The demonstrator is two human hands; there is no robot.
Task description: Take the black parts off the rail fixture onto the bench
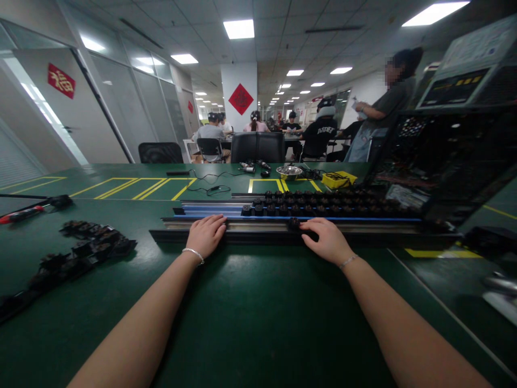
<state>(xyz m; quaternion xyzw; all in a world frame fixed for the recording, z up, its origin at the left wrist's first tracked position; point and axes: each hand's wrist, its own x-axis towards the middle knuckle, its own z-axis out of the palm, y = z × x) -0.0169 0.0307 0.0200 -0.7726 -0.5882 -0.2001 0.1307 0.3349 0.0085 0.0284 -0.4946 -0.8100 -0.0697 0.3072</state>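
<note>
A long black-and-silver metal rail [258, 227] lies crosswise on the green table in front of me. My left hand [207, 233] is closed over its left portion, thumb on the near side and fingers bent across the top. A small black part [293, 223] sits in the rail's channel right of the middle. My right hand [326, 238] has its fingertips at that part's right side, with the thumb lower, by the rail's front edge. Behind, a second rail [210, 209] carries rows of similar black parts [323, 203]; my fingers partly hide the contact points.
Many loose black parts [86, 245] lie to the left, near a red-handled tool [24, 214]. Further back are a metal bowl [288, 171], a yellow box [338, 179] and cables. A tall open-fronted case [444, 140] stands at right. People sit beyond; one person [383, 102] stands.
</note>
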